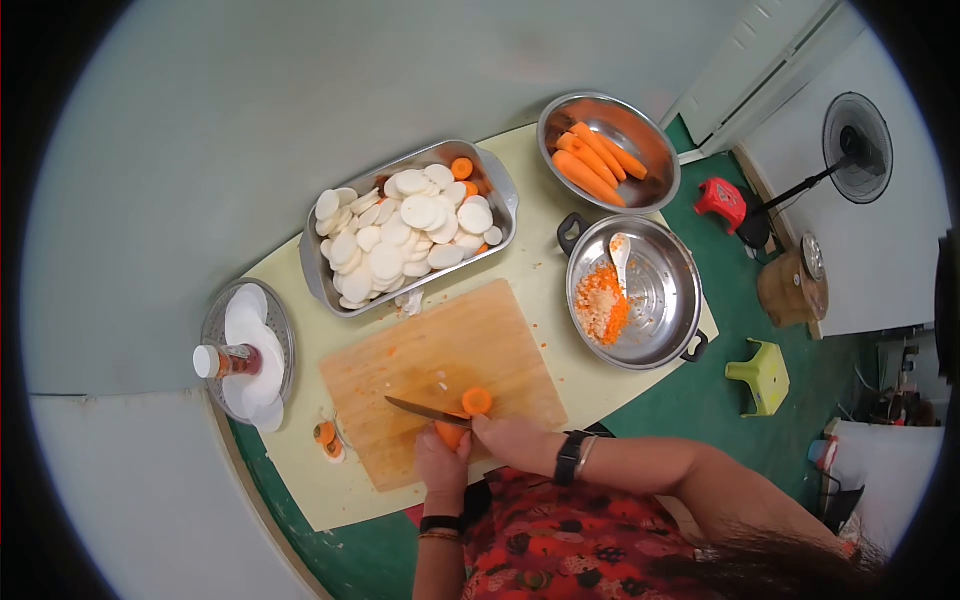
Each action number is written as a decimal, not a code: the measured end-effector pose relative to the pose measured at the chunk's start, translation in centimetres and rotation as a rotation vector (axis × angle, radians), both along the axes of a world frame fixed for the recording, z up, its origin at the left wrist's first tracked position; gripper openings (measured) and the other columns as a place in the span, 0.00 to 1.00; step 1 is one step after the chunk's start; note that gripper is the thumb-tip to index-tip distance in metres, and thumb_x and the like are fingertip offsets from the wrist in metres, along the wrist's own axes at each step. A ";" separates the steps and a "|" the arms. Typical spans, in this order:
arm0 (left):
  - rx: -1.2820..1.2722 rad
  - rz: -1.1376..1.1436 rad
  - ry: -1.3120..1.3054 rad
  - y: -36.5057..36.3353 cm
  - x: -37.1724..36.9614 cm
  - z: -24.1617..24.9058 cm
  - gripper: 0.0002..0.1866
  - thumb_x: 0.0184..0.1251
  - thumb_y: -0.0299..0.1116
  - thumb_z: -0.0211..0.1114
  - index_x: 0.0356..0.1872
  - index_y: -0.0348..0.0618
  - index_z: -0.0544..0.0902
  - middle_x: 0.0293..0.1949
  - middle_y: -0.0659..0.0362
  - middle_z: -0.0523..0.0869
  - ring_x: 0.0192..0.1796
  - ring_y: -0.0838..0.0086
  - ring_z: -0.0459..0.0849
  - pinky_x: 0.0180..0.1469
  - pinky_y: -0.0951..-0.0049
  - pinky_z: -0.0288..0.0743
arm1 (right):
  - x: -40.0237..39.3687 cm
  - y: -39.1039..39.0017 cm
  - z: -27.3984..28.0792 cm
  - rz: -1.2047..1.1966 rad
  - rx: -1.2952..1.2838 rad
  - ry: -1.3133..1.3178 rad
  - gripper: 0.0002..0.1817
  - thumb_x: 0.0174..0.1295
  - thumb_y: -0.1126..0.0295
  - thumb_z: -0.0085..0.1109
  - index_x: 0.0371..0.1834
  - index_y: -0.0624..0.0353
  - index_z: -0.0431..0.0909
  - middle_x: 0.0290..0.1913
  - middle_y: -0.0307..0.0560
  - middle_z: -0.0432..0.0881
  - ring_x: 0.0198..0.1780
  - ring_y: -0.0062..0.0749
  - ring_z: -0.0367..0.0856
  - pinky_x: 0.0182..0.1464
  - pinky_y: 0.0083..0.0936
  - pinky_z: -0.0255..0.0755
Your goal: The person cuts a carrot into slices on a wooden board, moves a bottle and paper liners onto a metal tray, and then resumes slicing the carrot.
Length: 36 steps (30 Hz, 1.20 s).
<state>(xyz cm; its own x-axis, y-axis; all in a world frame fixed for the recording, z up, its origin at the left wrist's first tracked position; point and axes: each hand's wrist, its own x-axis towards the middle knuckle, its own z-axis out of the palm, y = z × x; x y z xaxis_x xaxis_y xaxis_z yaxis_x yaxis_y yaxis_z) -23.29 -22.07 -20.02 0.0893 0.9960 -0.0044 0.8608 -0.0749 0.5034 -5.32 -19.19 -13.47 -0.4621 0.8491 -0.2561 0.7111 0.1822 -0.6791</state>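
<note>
On the wooden cutting board (430, 345), my left hand (440, 465) is closed round a carrot (452, 432) near the front edge. My right hand (512, 444) grips a knife (425, 409), its dark blade pointing left and lying across the carrot. A round carrot slice (477, 401) rests on the board just beyond the blade. Small orange and white bits are scattered over the wood. The knife handle is mostly hidden in my right fingers.
A metal tray (312, 270) heaped with white slices stands behind the board. At the right are a bowl (660, 165) of peeled carrots and a pan (665, 335) with chopped bits and a spoon (620, 255). A colander (288, 355) holding a bottle (228, 361) sits left.
</note>
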 end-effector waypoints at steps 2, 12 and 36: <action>0.004 0.005 0.000 -0.1 -0.1 0.1 0.31 0.56 0.43 0.69 0.53 0.32 0.67 0.41 0.42 0.74 0.43 0.46 0.75 0.44 0.53 0.71 | 1.1 -1.2 0.0 0.023 0.043 -0.061 0.05 0.60 0.73 0.47 0.36 0.64 0.69 0.23 0.54 0.80 0.27 0.48 0.83 0.26 0.39 0.76; 0.110 -0.037 0.059 0.3 -0.1 -0.2 0.32 0.52 0.45 0.71 0.51 0.33 0.68 0.38 0.45 0.76 0.39 0.48 0.77 0.38 0.54 0.73 | 0.1 0.7 -0.7 0.044 0.004 -0.081 0.04 0.60 0.74 0.48 0.34 0.63 0.68 0.21 0.54 0.81 0.25 0.47 0.83 0.24 0.38 0.76; 0.116 0.001 0.058 0.0 0.1 -0.6 0.30 0.54 0.46 0.69 0.49 0.34 0.70 0.37 0.46 0.75 0.38 0.50 0.77 0.38 0.56 0.74 | 0.5 -0.8 0.4 0.010 0.232 -0.037 0.10 0.65 0.64 0.49 0.32 0.59 0.68 0.18 0.47 0.77 0.20 0.42 0.80 0.20 0.35 0.72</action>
<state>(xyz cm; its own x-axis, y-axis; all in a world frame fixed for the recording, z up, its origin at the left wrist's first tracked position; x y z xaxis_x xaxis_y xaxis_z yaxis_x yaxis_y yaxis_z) -23.18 -22.06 -20.62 0.0913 0.9902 0.1054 0.8883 -0.1288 0.4407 -4.85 -20.02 -13.07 -0.4645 0.8826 -0.0718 0.7324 0.3373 -0.5915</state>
